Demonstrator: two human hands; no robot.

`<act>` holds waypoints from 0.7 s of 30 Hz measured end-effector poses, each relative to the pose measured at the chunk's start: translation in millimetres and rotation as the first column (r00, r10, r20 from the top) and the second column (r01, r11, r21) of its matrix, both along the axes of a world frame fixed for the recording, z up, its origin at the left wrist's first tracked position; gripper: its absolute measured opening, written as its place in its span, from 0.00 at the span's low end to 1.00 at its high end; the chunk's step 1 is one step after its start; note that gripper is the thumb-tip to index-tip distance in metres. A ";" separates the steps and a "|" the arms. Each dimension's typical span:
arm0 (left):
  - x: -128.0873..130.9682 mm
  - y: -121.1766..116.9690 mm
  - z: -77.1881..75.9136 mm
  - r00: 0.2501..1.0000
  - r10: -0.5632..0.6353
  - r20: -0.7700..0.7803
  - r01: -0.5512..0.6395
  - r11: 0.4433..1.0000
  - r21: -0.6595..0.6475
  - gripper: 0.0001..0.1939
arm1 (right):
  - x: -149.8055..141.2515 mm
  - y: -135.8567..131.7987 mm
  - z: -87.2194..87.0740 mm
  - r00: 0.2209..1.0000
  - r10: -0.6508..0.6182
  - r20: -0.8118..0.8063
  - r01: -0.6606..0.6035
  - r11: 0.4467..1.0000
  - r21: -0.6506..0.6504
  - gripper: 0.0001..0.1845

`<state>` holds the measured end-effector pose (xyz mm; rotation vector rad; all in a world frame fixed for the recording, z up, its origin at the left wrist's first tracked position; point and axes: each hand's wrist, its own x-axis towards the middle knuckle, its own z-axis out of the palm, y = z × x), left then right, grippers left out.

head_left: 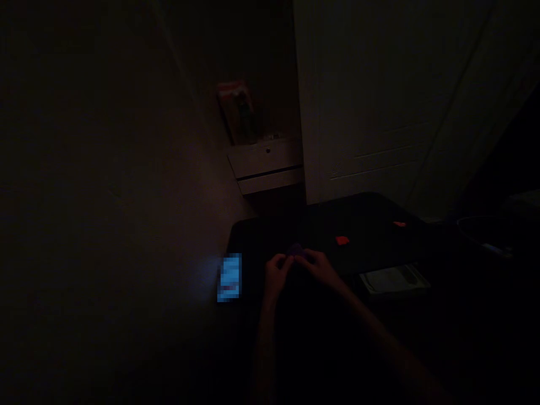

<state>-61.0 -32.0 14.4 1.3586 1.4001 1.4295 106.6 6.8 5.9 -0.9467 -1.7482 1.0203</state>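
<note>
Pale, plain wall point(126, 140): here on the left flank, sunk in shadow, a blue glow low on it.
Bright blue, pixelated rectangle point(230, 277): the brightest thing in view, right at the left end of the flat black table with rounded corners point(367, 216).
Red-topped, box-shaped item point(236, 109): blurred, it leans on the white drawer unit with a small dark round spot point(274, 160), beyond the table.
Bare left hand point(277, 272): and here's the action, fingers curled inward, thumb and fingertips pinching from the left.
Small dark-purple piece point(296, 248): up at the fingertips, between both hands, in front of the table's dark top; its material is too dim to tell.
Bare right hand point(318, 266): matching it from the other side, fingers bent and closed on the same piece.
Bright red, irregular flat piece point(342, 241): lying on the tabletop, just right of the right hand.
White panelled door point(371, 101): tall and dim, behind the table.
Pale, flat rectangular object point(394, 281): at the table's near side.
Smaller red piece point(399, 224): out toward the table's right end, well apart from the first.
</note>
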 end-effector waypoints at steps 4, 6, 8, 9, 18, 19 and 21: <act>-1.3 0.1 -1.9 0.999 0.021 -0.034 -0.020 1.000 0.014 0.17 | -1.8 -0.5 -0.2 1.000 -0.018 0.005 0.018 1.000 0.025 0.19; -2.7 1.0 -4.1 0.998 0.037 -0.041 -0.036 0.999 0.027 0.15 | -1.9 -1.2 1.2 0.999 -0.031 -0.016 0.032 0.999 0.030 0.17; -4.4 2.3 -6.6 0.998 0.052 -0.039 -0.051 0.998 0.030 0.15 | -1.3 -1.8 2.8 0.999 -0.015 -0.051 0.016 1.000 0.019 0.16; -5.2 2.9 -7.7 0.997 0.063 -0.038 -0.062 0.998 0.031 0.15 | -0.9 -2.0 3.4 0.998 -0.003 -0.061 0.003 1.000 0.008 0.16; -3.1 1.6 -2.8 0.999 0.037 -0.019 -0.037 0.999 0.023 0.17 | 0.5 4.2 -2.7 0.994 -0.037 -0.105 0.035 0.999 -0.024 0.18; -2.5 1.5 -2.0 0.999 0.036 -0.001 -0.036 0.999 0.013 0.17 | 0.6 4.5 -3.0 0.991 -0.044 -0.125 0.039 0.998 -0.044 0.18; -1.8 1.6 -1.3 0.999 0.038 0.029 -0.038 0.999 -0.006 0.18 | 0.4 4.2 -2.7 0.986 -0.046 -0.162 0.032 0.995 -0.091 0.20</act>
